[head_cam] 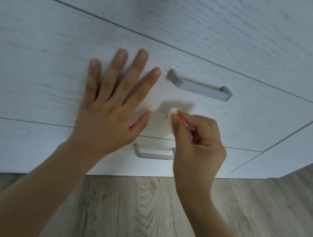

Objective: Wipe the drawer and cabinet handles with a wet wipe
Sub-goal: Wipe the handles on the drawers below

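A small crumpled wet wipe point(172, 113), white and faintly stained, is pinched between thumb and fingertips of the right hand point(199, 141), just below the upper handle point(200, 88). The left hand point(112, 104) is spread flat, fingers straight, against the drawer front point(44, 69), holding nothing. For a thorough pass, the wipe is best wrapped around the bar and drawn end to end. Both handles are smooth grey bars with bent ends; the lower handle point(149, 155) shows an orange mark. The fronts are pale, wood-grained laminate.
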`<act>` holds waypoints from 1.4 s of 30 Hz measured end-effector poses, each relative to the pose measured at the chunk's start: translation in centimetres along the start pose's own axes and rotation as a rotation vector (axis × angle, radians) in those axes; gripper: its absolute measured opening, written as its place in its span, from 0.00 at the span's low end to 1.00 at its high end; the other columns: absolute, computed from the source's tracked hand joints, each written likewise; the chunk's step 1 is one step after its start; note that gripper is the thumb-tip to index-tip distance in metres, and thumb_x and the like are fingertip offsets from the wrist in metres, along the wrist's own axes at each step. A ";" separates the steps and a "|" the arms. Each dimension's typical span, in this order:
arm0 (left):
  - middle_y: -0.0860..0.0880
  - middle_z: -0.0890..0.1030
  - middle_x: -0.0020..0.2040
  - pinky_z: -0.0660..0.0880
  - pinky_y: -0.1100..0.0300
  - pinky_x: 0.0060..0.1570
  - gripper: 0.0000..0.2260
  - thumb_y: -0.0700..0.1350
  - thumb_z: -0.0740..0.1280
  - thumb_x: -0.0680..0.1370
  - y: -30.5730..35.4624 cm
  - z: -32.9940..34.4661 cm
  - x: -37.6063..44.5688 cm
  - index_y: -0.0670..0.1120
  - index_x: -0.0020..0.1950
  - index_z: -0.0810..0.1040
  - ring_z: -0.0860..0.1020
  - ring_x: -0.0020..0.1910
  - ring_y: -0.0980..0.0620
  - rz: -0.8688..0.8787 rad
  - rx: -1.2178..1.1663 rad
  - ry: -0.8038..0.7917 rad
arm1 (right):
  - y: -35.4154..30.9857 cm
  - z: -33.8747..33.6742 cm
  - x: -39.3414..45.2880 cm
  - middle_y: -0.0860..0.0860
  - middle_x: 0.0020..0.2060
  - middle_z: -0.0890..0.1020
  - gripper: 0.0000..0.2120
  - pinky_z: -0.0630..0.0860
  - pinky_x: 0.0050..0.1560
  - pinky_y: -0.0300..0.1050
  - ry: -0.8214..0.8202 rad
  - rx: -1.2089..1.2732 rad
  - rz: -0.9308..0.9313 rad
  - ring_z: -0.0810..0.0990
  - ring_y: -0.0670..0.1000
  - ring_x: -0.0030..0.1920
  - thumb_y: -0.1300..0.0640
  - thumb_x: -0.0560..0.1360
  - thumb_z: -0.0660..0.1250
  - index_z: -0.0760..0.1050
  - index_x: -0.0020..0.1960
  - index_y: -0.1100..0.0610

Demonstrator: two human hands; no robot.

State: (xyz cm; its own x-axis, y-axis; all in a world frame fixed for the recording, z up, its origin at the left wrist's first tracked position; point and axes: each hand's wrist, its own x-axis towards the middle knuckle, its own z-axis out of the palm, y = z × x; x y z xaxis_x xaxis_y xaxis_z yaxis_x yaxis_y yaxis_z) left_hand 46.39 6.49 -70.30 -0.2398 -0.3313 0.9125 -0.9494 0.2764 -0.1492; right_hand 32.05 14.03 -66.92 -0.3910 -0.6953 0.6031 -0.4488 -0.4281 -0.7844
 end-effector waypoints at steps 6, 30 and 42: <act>0.45 0.51 0.77 0.44 0.40 0.73 0.30 0.57 0.57 0.80 -0.3 -0.2 -7.8 0.45 0.78 0.54 0.44 0.77 0.44 0.059 -0.033 -0.212 | 3.3 -3.3 -1.9 0.46 0.36 0.84 0.01 0.78 0.40 0.36 0.031 0.020 0.362 0.82 0.47 0.38 0.53 0.73 0.70 0.80 0.43 0.48; 0.36 0.50 0.72 0.45 0.29 0.64 0.37 0.59 0.60 0.79 2.1 2.4 -10.6 0.46 0.78 0.43 0.48 0.69 0.31 -0.079 -0.116 -0.240 | 8.9 -1.8 -3.8 0.46 0.36 0.85 0.04 0.77 0.43 0.30 0.112 0.229 0.631 0.85 0.45 0.42 0.58 0.74 0.70 0.83 0.44 0.50; 0.34 0.52 0.71 0.51 0.23 0.58 0.36 0.58 0.61 0.79 1.9 2.7 -10.6 0.42 0.78 0.49 0.51 0.67 0.28 -0.076 -0.128 -0.247 | 8.5 -2.4 -6.1 0.49 0.39 0.85 0.04 0.77 0.41 0.30 0.069 0.127 0.603 0.84 0.45 0.41 0.55 0.73 0.71 0.82 0.42 0.47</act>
State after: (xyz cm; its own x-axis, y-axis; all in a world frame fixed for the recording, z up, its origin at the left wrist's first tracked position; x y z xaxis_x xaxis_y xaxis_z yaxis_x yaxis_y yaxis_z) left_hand 46.55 8.15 -81.28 -0.2259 -0.5606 0.7967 -0.9369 0.3490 -0.0201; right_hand 28.67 16.01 -76.92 -0.5985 -0.7994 0.0529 -0.0349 -0.0400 -0.9986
